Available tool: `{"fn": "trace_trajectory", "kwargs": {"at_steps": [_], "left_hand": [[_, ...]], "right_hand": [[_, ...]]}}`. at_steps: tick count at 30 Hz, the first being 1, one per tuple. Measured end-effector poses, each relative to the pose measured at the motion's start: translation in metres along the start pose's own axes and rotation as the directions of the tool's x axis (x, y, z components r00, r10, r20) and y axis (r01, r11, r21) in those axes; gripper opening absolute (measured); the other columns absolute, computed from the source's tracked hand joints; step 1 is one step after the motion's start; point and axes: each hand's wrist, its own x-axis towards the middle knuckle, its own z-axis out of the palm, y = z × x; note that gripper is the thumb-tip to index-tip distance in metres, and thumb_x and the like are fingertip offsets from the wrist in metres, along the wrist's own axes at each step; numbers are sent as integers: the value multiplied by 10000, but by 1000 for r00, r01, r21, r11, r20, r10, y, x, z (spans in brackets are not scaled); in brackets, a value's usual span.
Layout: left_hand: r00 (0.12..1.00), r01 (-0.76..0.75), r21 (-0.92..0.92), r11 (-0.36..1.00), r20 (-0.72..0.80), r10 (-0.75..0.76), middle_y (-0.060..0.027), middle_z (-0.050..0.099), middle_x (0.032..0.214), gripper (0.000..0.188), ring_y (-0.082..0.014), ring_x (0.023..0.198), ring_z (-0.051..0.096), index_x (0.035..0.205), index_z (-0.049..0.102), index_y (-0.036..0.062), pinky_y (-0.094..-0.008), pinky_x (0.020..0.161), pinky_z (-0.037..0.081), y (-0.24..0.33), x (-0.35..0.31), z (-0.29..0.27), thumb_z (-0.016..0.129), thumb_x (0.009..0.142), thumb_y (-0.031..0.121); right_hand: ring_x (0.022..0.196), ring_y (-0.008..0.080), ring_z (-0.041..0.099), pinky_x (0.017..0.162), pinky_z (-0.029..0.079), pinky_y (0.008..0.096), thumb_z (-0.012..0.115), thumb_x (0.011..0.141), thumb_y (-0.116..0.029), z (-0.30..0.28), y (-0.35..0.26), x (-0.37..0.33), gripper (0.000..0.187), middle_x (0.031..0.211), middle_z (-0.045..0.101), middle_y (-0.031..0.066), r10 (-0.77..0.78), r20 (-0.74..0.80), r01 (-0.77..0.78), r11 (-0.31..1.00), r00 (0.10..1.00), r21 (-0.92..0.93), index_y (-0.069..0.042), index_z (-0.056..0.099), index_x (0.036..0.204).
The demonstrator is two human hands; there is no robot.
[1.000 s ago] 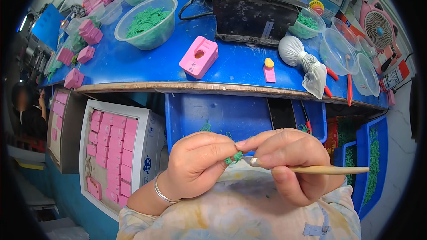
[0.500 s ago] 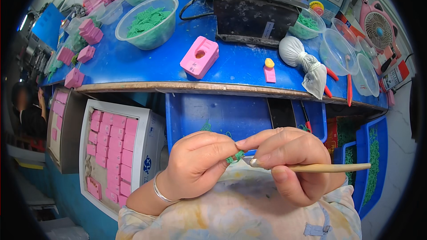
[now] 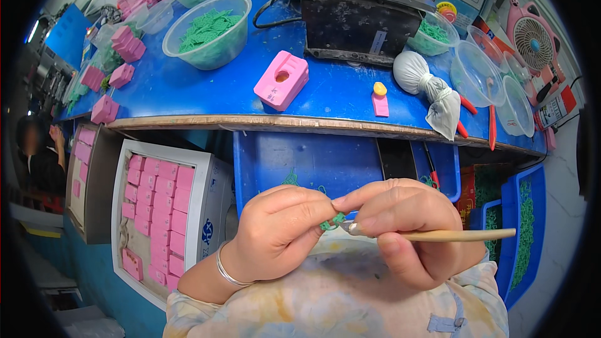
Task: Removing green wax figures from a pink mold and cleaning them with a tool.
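The left hand [image 3: 275,231] has a narrow grip, thumb and finger pinching a small green piece [image 3: 332,223] close to the body, in front of the chest. So little sticks out of the pinch that it likely stays steady while being worked. The right hand [image 3: 413,231] holds a wooden-handled tool [image 3: 460,235] much like a pen, its grip closed low near the metal tip, presumably for fine control. That tip points left and sits at the green piece; whether they touch is too small to tell. The right forefinger reaches the left fingertips, probably to brace one hand on the other.

Both hands are over the near side of a blue tray [image 3: 307,156], below the edge of the counter [image 3: 338,97]; green strands [image 3: 290,178] lie in it, so it may serve to catch bits. Farther off, on the left of the counter, a clear bowl [image 3: 219,55] contains many green pieces. A pink block [image 3: 281,81] is nearer. Left of the hands, a white-rimmed box [image 3: 216,194] keeps pink blocks in rows, perhaps for order.
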Motion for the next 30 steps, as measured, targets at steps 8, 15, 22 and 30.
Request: {"fn": "trace_trajectory", "kwargs": {"at_steps": [8,15,22,30], "left_hand": [[1000,-8,1,1000,-2,8,-108,617,778,262,-249,652,596,885,635,2,-315,582,472,0,0,1,613,637,-81],[1000,1,6,1000,4,-1,-108,618,783,262,-251,656,595,885,634,1,-316,584,471,-1,0,2,608,638,-83],[1000,15,15,1000,2,-15,-111,618,784,253,-253,662,598,879,633,0,-317,588,473,-2,-1,2,608,639,-79],[999,31,49,998,18,-32,-112,620,785,243,-256,672,607,879,635,1,-321,598,482,2,-1,1,614,645,-65]], "right_hand": [[659,289,626,690,545,378,597,777,3,1,0,-2,76,733,586,129,16,-29,-16,1000,999,10,57,561,816],[645,283,624,675,546,377,596,780,-2,-1,-1,-2,77,725,584,125,28,-9,-28,1000,1000,-3,57,552,805],[643,285,628,681,552,377,587,782,-4,2,0,-4,73,715,583,126,41,-37,-40,999,999,5,57,552,798],[650,291,627,677,547,380,615,767,-15,2,3,-4,98,727,595,131,-19,-65,17,999,998,-30,52,582,831]]}}
